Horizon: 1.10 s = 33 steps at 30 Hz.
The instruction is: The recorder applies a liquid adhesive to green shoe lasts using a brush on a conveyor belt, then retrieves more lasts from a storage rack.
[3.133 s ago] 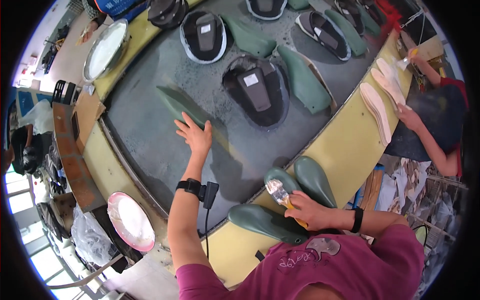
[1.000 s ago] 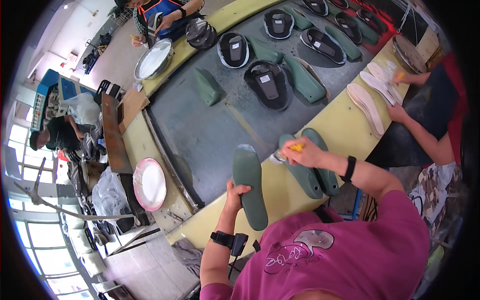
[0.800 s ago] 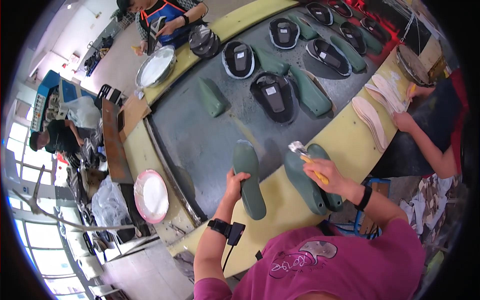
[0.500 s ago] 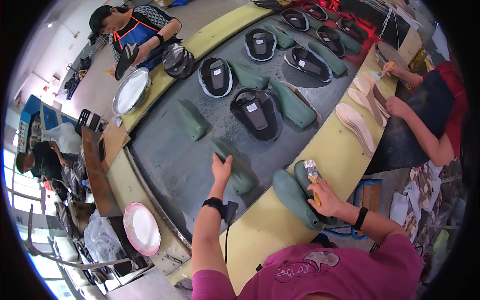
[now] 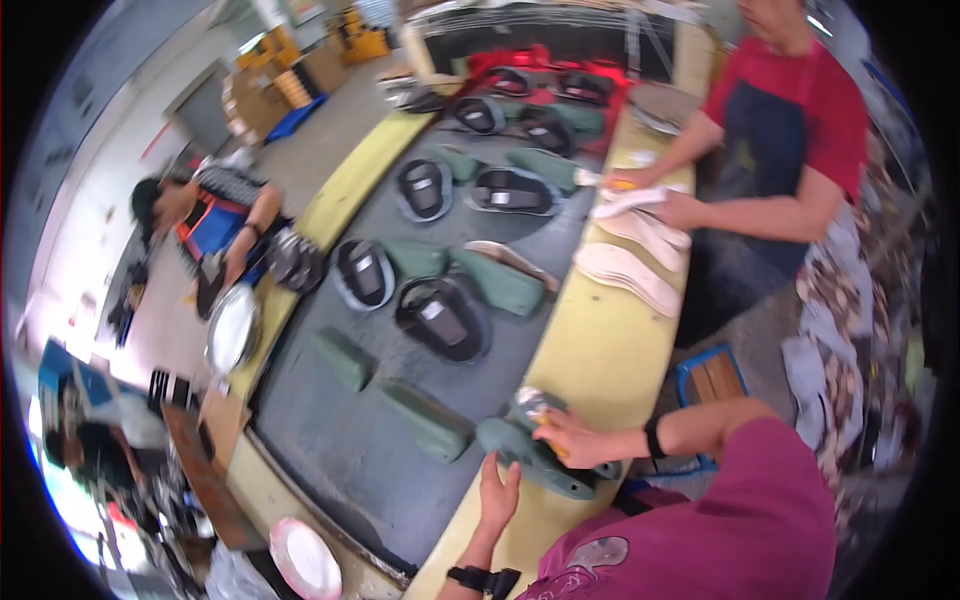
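In my right hand (image 5: pixel 575 440) is a paintbrush (image 5: pixel 534 402) with pale bristles and a yellow handle, held over two green shoe lasts. One green shoe last (image 5: pixel 540 458) lies on the yellow ledge in front of me; its pair is mostly hidden by my right hand. My left hand (image 5: pixel 497 492) has its thumb and fingers apart beside the nearer last; whether it touches it I cannot tell. Just beyond, another green last (image 5: pixel 425 420) rests on the grey surface, and a further last (image 5: pixel 342 357) lies to its left.
Black shoe uppers (image 5: pixel 440 318) and more lasts stand along the grey surface (image 5: pixel 325 455), toward a red glow. Pale insoles (image 5: pixel 628 278) lie on the right ledge beside a co-worker in red (image 5: pixel 838 120). White-filled basins (image 5: pixel 305 560) sit at left, near another co-worker (image 5: pixel 215 215).
My left hand has left the last on the grey surface and come to the lasts on the ledge. The right hand still holds the paintbrush. The whole view has swung.
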Tool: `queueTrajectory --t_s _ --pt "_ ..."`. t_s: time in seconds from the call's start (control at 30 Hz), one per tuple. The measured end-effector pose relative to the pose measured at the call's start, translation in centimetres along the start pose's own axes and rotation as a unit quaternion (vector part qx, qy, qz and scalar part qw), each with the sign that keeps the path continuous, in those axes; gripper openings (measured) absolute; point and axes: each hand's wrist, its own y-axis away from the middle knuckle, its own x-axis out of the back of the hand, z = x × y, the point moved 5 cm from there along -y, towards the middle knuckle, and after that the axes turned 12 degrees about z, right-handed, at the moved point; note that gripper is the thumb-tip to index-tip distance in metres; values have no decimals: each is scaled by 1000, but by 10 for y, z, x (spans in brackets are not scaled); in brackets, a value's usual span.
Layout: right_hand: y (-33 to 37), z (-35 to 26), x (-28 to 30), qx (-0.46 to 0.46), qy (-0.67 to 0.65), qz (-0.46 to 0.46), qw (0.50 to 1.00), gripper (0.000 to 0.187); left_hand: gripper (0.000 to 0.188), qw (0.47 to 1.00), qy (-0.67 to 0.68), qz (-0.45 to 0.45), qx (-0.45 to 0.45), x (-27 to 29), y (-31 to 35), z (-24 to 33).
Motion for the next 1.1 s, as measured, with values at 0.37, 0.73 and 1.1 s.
queueTrajectory --t_s 0.37,0.73,1.1 --pt "8 -56 -25 38 -37 -156 986 36 84 993 10 108 42 -1 81 1" --pt "20 -104 -76 87 -116 -183 972 36 58 906 126 309 260 33 121 -38" --pt "13 -100 -87 100 -99 -201 969 40 64 916 63 347 190 77 145 -84"
